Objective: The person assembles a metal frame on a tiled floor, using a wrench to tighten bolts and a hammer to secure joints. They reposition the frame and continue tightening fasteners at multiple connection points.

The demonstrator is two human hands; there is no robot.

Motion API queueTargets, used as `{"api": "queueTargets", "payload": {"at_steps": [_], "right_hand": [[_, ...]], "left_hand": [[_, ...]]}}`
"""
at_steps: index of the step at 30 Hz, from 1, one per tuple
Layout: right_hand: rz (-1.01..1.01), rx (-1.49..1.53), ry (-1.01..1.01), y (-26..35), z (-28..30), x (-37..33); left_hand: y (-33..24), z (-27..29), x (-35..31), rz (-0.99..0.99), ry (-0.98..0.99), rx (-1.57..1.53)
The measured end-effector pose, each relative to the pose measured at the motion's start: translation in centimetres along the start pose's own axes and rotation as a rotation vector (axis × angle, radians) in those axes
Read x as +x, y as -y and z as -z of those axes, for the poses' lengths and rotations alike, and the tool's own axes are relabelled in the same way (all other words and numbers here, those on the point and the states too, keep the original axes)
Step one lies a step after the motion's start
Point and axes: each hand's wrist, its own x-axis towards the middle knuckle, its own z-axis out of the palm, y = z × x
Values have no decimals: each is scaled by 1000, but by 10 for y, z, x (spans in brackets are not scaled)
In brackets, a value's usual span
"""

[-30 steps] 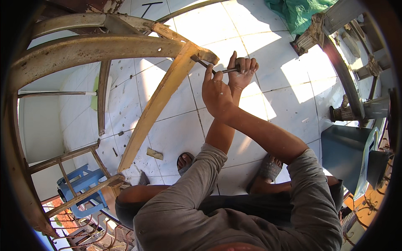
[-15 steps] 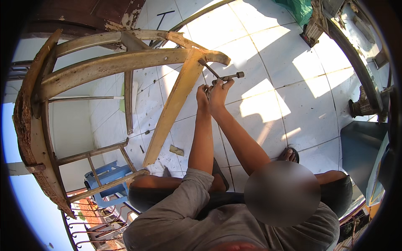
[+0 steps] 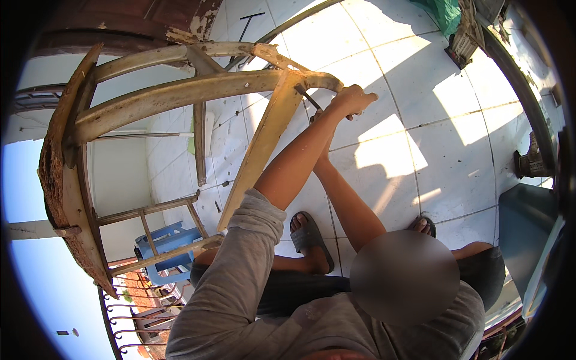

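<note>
A worn wooden frame (image 3: 174, 96) with curved rails and a slanted, yellowish leg (image 3: 261, 147) stands at my left. The dark shaft of a metal wrench (image 3: 308, 98) meets the leg's upper end. My left hand (image 3: 355, 100) is closed round the wrench's handle end, with that forearm crossing over my right one. Close to the shaft is my right hand (image 3: 318, 114), mostly hidden behind my left forearm; its visible fingers are bent against the wrench.
A blue plastic stool (image 3: 171, 249) stands beyond the frame's lower rail, near a metal railing (image 3: 135, 321). On the tiled floor (image 3: 384, 144) lies a dark T-shaped tool (image 3: 246, 27). A dark curved bar (image 3: 510, 78) on blocks runs along the right, near green plastic (image 3: 441, 15).
My left hand has swung right and away from me with the wrench handle, and my left forearm now crosses over the right. The whole view has shifted slightly.
</note>
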Motion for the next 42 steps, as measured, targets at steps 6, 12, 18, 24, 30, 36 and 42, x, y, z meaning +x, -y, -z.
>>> {"api": "queueTargets", "payload": {"at_steps": [6,12,18,24,30,36,42], "right_hand": [[-302,733,112,78,-10,-9],[-274,515,360,40,15,5],[-491,509,340,81,13,20],[-329,481,291,60,-1,23],[-522,348,110,82,13,13],[-545,505,159,70,-2,19],[-635,729,157,78,-11,24]], "left_hand": [[12,10,-7,-433,-160,67],[28,-8,9,-591,-198,414],[10,28,-16,-498,-171,11],[-12,27,-46,-493,-220,412],[38,137,-123,-515,-954,971],[91,163,-117,18,-673,1278],[91,156,-117,11,-751,1164]]}}
